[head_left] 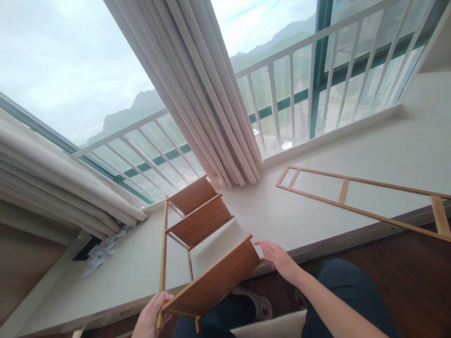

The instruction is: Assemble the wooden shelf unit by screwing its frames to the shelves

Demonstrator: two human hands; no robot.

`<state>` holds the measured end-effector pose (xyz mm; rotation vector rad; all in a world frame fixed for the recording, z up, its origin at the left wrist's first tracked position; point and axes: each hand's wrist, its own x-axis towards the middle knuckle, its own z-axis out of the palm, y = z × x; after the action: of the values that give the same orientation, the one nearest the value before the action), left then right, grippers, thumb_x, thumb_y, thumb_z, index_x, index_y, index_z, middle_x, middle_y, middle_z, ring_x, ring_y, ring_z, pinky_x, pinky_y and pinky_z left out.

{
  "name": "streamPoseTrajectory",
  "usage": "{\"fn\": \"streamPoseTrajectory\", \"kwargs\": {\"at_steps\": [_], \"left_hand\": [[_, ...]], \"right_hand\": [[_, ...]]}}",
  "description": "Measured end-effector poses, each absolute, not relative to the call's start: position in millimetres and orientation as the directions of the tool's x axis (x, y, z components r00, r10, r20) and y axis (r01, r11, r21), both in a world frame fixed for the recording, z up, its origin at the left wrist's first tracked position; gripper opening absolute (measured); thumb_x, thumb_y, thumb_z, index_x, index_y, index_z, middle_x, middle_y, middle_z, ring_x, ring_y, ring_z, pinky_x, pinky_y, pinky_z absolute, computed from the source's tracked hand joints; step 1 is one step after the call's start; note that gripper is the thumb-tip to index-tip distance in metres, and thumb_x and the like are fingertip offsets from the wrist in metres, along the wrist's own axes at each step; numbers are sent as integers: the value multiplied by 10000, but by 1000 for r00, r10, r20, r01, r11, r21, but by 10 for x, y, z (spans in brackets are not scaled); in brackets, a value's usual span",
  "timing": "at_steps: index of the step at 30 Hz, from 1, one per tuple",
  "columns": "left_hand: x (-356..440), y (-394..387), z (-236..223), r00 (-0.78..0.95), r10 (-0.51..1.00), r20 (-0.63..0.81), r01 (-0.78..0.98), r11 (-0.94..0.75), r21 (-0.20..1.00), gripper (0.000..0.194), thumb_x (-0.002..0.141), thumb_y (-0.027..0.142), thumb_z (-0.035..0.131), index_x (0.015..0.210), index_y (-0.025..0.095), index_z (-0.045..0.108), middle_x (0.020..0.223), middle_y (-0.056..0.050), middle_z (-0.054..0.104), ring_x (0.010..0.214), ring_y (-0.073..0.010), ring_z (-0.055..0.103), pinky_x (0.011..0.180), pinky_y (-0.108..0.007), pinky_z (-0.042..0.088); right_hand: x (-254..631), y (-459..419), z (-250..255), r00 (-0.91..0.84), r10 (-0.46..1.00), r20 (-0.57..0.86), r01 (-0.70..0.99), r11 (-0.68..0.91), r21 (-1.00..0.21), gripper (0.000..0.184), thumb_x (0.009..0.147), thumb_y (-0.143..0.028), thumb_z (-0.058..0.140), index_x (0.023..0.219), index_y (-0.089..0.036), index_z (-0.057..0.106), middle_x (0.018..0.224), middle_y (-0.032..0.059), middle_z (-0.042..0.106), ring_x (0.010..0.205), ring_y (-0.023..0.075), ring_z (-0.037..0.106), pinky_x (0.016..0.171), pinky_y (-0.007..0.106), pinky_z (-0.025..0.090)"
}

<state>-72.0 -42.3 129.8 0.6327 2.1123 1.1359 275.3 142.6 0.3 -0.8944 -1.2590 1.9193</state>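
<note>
The white window ledge [260, 216] stretches to both sides of the middle curtain [197, 94], whose hem meets it at the back. Left of that curtain's foot and in front of it sits the wooden shelf [200, 220], part on the ledge, its near end hanging past the ledge's front edge. Its long axis runs from the window towards the person, following the single side rail [163, 263]: the far end points at the railing just left of the curtain, the near end at the person's lap. Three brown boards reach rightward from that rail, the nearest board [214, 279] slanting up to the right. Right of the curtain, a loose ladder-like frame [344, 190] lies flat, long axis crosswise, narrow end towards the curtain's foot, the wider end running out of view. Well in front of the curtain and to its right, the right hand [276, 258] is open, fingers extended beside the nearest board's free end; contact cannot be told. Leftward, the left hand [155, 312] grips the rail's near end.
</note>
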Motion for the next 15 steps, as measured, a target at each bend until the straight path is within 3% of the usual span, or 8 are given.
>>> {"fn": "streamPoseTrajectory", "kwargs": {"at_steps": [2, 5, 8, 11, 15], "left_hand": [[-882, -427, 1353, -612, 705, -358, 94, 515, 852, 608, 586, 769, 772, 725, 181, 708, 827, -55, 698, 846, -247, 632, 742, -314, 556], [-1142, -482, 1392, -567, 739, -364, 115, 508, 854, 580, 614, 740, 779, 747, 180, 720, 828, -44, 686, 874, -245, 625, 784, -307, 551], [-1365, -558, 1398, -516, 777, -360, 175, 507, 844, 560, 674, 735, 744, 754, 182, 711, 831, -35, 677, 894, -242, 620, 828, -303, 541], [-1517, -586, 1412, -480, 800, -360, 220, 507, 834, 552, 728, 741, 694, 755, 189, 694, 818, -28, 670, 890, -239, 620, 844, -302, 535], [-1604, -494, 1462, -490, 817, -304, 317, 492, 811, 581, 712, 755, 674, 758, 178, 720, 810, -45, 692, 845, -247, 634, 801, -310, 536]], "right_hand": [[2671, 1367, 76, -576, 800, -169, -156, -310, -938, 700, 888, -738, 527, 1315, -193, 628, 628, -53, 392, 549, 94, 322, 507, 230, 273], [2574, 1300, 161, -584, 797, -154, -140, -286, -948, 695, 883, -719, 542, 1329, -190, 612, 686, -25, 505, 604, 119, 416, 572, 253, 369], [2467, 1212, 256, -590, 791, -163, -56, -241, -969, 641, 879, -663, 585, 1315, -194, 617, 861, 31, 640, 775, 182, 555, 741, 316, 469], [2338, 1068, 357, -611, 785, -98, -29, -146, -989, 480, 910, -580, 594, 1196, -199, 660, 1045, 66, 688, 992, 232, 599, 937, 355, 462], [2177, 856, 397, -574, 816, -64, -15, -89, -996, 419, 954, -574, 526, 1026, -184, 662, 920, 52, 683, 960, 227, 588, 920, 336, 450]]}}
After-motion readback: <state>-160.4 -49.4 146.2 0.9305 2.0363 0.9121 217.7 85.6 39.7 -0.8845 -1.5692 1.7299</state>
